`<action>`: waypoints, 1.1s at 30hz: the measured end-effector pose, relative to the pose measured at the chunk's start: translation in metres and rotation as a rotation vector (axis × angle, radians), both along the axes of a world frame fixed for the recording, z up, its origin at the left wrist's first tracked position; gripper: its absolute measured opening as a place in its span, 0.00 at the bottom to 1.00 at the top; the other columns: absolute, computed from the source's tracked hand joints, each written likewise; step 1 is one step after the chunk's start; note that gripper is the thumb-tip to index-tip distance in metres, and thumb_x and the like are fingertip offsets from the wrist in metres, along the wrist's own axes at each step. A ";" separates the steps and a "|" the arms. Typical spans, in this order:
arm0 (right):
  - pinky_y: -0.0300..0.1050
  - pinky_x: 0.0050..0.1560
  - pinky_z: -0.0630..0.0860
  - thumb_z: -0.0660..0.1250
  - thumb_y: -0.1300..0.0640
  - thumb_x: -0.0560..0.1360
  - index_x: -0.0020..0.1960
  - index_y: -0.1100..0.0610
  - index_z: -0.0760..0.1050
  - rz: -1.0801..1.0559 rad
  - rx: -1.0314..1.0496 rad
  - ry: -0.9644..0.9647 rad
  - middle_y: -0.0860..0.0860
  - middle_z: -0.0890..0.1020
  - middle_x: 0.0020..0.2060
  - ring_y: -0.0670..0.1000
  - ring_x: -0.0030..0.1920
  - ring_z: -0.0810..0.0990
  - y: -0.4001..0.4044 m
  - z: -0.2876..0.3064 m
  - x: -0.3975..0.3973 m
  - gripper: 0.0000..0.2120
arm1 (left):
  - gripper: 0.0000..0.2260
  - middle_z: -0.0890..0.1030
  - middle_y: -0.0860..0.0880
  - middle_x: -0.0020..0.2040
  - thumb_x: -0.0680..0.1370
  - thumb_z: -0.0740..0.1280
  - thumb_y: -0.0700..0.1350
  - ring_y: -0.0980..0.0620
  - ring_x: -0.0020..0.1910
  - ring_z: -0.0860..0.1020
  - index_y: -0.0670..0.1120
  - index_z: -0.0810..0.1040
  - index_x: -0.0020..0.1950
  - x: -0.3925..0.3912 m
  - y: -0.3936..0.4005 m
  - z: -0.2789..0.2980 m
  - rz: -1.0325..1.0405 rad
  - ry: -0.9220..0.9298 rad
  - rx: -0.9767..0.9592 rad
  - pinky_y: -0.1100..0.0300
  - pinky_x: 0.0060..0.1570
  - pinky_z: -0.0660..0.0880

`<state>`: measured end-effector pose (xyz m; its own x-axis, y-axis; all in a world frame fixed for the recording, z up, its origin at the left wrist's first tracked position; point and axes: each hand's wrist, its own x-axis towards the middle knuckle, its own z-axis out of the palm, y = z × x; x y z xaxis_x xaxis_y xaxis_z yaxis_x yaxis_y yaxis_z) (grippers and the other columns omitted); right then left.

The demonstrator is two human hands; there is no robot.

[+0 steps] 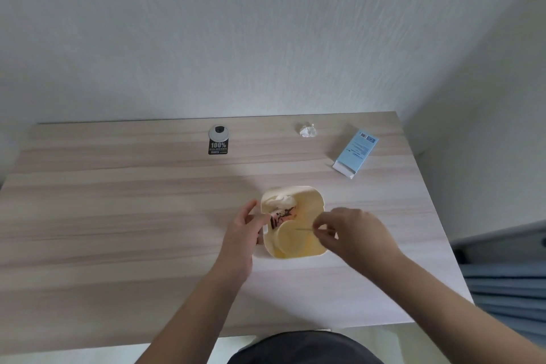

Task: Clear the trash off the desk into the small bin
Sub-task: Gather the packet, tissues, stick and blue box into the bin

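A small pale-yellow bin [310,198] stands on the wooden desk [118,216], right of centre. Inside it lie a crumpled white tissue [280,201] and a pink-and-black wrapper [282,216]. My left hand [242,233] grips the bin's left rim. Over the bin's right side, my right hand [351,233] pinches a thin pale stick [304,229] that points into the bin. A crumpled white paper ball [307,130] and a light-blue carton [354,152] lie on the far right of the desk.
A round grey cable cap [219,132] with a black "100%" sticker [218,147] sits near the desk's far edge. A white wall rises behind the desk. Blue-grey fabric [508,281] lies beyond the desk's right edge.
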<state>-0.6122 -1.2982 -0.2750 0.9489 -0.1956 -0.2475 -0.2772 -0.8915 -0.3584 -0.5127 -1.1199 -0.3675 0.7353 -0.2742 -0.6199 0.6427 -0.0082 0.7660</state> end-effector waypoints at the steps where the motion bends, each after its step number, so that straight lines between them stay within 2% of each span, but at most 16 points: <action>1: 0.44 0.44 0.76 0.61 0.47 0.77 0.54 0.44 0.79 0.037 -0.027 0.041 0.46 0.81 0.47 0.51 0.45 0.81 0.006 -0.003 0.001 0.09 | 0.25 0.77 0.39 0.50 0.77 0.68 0.35 0.49 0.36 0.76 0.45 0.72 0.74 -0.002 -0.001 0.001 0.000 -0.001 -0.005 0.56 0.39 0.73; 4: 0.42 0.43 0.73 0.58 0.51 0.79 0.58 0.45 0.77 0.118 -0.096 0.123 0.47 0.80 0.52 0.54 0.48 0.80 0.022 -0.013 0.002 0.12 | 0.25 0.78 0.41 0.50 0.78 0.68 0.36 0.50 0.37 0.79 0.45 0.72 0.74 -0.007 -0.002 0.005 -0.020 -0.004 -0.022 0.58 0.38 0.77; 8: 0.41 0.37 0.66 0.57 0.55 0.78 0.52 0.49 0.78 0.154 -0.112 0.131 0.48 0.80 0.48 0.55 0.43 0.80 0.038 -0.018 0.003 0.11 | 0.24 0.77 0.41 0.49 0.79 0.67 0.35 0.52 0.36 0.79 0.45 0.71 0.75 -0.009 0.001 0.009 -0.041 0.003 -0.021 0.62 0.34 0.77; 12: 0.42 0.41 0.71 0.60 0.52 0.77 0.53 0.47 0.78 0.089 -0.013 0.108 0.45 0.81 0.49 0.53 0.45 0.80 0.039 -0.017 0.005 0.09 | 0.24 0.76 0.40 0.49 0.79 0.66 0.36 0.48 0.40 0.78 0.45 0.71 0.75 -0.006 0.010 0.009 -0.048 0.004 -0.016 0.59 0.38 0.77; 15: 0.45 0.45 0.76 0.60 0.49 0.77 0.52 0.46 0.78 0.061 0.005 0.078 0.45 0.81 0.47 0.53 0.44 0.80 0.037 -0.015 0.006 0.09 | 0.24 0.75 0.40 0.49 0.79 0.67 0.35 0.52 0.35 0.78 0.45 0.71 0.75 -0.002 0.015 0.007 -0.033 0.016 -0.020 0.61 0.35 0.76; 17: 0.45 0.43 0.77 0.60 0.48 0.77 0.51 0.47 0.78 0.008 0.037 0.035 0.45 0.82 0.44 0.51 0.41 0.80 0.035 -0.012 0.007 0.09 | 0.24 0.76 0.41 0.49 0.78 0.67 0.35 0.54 0.32 0.78 0.45 0.72 0.74 0.002 0.017 0.006 -0.020 0.022 -0.032 0.61 0.34 0.75; 23: 0.45 0.36 0.75 0.63 0.49 0.77 0.45 0.49 0.79 -0.190 -0.004 -0.181 0.45 0.81 0.36 0.48 0.35 0.77 0.015 -0.002 0.010 0.08 | 0.22 0.75 0.41 0.47 0.76 0.69 0.37 0.52 0.34 0.75 0.47 0.76 0.71 0.016 0.019 0.007 -0.042 0.007 -0.053 0.60 0.35 0.73; 25: 0.44 0.33 0.74 0.65 0.53 0.76 0.44 0.50 0.79 -0.261 -0.021 -0.267 0.45 0.80 0.35 0.48 0.33 0.76 0.005 -0.002 0.006 0.06 | 0.22 0.78 0.38 0.47 0.73 0.71 0.40 0.49 0.38 0.77 0.49 0.79 0.67 0.023 0.021 0.011 -0.049 -0.002 -0.065 0.56 0.38 0.72; 28: 0.47 0.34 0.76 0.65 0.55 0.76 0.45 0.52 0.80 -0.338 -0.020 -0.289 0.47 0.81 0.36 0.51 0.34 0.78 -0.013 -0.005 0.003 0.05 | 0.23 0.81 0.33 0.57 0.69 0.71 0.45 0.45 0.47 0.79 0.50 0.80 0.66 0.033 0.024 0.016 -0.042 -0.013 -0.077 0.50 0.46 0.72; 30: 0.49 0.35 0.77 0.65 0.56 0.77 0.44 0.54 0.80 -0.352 -0.015 -0.273 0.49 0.81 0.37 0.52 0.35 0.78 -0.025 -0.010 0.003 0.06 | 0.22 0.81 0.34 0.60 0.73 0.71 0.44 0.45 0.49 0.80 0.50 0.79 0.67 0.038 0.026 0.016 -0.047 -0.028 -0.075 0.51 0.47 0.73; 33: 0.49 0.35 0.77 0.65 0.57 0.76 0.43 0.56 0.81 -0.361 0.006 -0.289 0.51 0.81 0.38 0.52 0.34 0.79 -0.042 -0.020 0.009 0.07 | 0.19 0.82 0.35 0.58 0.76 0.69 0.41 0.46 0.49 0.80 0.49 0.79 0.68 0.043 0.023 0.016 -0.032 -0.028 -0.079 0.52 0.47 0.74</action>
<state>-0.6034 -1.3399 -0.2953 0.8506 -0.5256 0.0151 -0.4574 -0.7539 -0.4716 -0.4693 -1.0971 -0.3515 0.7421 -0.3452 -0.5745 0.6212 0.0323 0.7830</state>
